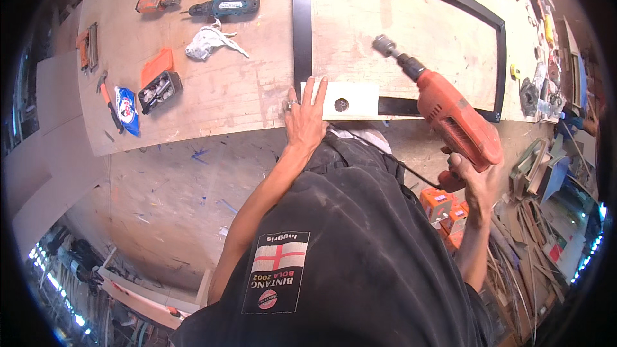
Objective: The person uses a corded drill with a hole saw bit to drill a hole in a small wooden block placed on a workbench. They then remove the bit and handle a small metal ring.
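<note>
In my right hand (472, 173) is a red corded drill (456, 115), gripped by its handle. A round hole saw (384, 45) sits in its chuck, raised over the space inside a black frame (303, 32). My left hand (307, 115) lies with fingers stretched out, pressing on the left end of a white rectangular plate (363, 99). That plate rests over the frame's near bar and has a round dark hole near its middle. The drill's black cord runs from the handle past my shirt.
On the worktable (257, 103) to the left lie a teal cordless drill (231, 5), an orange nail gun (154, 0), a white cloth (209, 42), an open box (160, 90), a hammer (109, 103) and a blue packet (126, 110). Orange boxes (437, 204) and wood offcuts (527, 250) stand right.
</note>
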The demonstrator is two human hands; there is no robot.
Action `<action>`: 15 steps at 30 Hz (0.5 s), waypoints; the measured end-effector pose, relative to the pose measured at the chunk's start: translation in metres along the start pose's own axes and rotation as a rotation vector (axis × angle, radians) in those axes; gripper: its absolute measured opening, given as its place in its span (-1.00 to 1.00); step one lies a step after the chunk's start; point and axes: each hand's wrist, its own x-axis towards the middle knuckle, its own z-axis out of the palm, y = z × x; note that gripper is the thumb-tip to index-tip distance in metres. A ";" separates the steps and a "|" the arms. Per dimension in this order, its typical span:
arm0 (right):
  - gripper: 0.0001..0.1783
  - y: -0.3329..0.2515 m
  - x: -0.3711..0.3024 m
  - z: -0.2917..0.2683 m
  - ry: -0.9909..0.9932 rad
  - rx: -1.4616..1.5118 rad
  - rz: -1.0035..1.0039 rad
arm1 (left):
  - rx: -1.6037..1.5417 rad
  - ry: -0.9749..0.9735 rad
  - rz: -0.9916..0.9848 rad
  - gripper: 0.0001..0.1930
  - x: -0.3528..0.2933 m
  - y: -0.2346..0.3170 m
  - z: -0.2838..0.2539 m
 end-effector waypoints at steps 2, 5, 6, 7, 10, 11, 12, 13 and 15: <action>-0.12 0.035 -0.011 0.000 0.108 0.125 0.046 | 0.028 -0.064 -0.035 0.11 0.001 0.003 -0.003; -0.12 0.059 -0.023 0.010 0.261 0.224 0.029 | 0.047 -0.092 -0.035 0.08 0.005 0.005 -0.005; -0.13 0.068 -0.027 0.009 0.281 0.239 0.018 | 0.052 -0.098 -0.029 0.07 0.003 0.005 -0.008; -0.14 0.073 -0.030 0.009 0.308 0.261 0.027 | 0.052 -0.104 -0.023 0.07 0.002 0.006 -0.011; -0.18 0.084 -0.038 0.007 0.351 0.310 0.062 | -0.005 -0.034 -0.014 0.06 0.002 0.000 -0.011; -0.19 0.089 -0.040 0.001 0.340 0.315 0.077 | -0.054 -0.023 0.001 0.04 -0.001 -0.002 -0.015; -0.21 0.094 -0.042 -0.002 0.328 0.319 0.092 | -0.103 -0.013 0.014 0.01 -0.004 -0.006 -0.022; -0.22 0.098 -0.043 -0.002 0.335 0.347 0.085 | -0.152 -0.002 0.031 -0.01 -0.005 -0.011 -0.031; -0.25 0.103 -0.044 -0.005 0.348 0.386 0.071 | -0.184 0.099 0.070 0.03 -0.008 -0.029 -0.039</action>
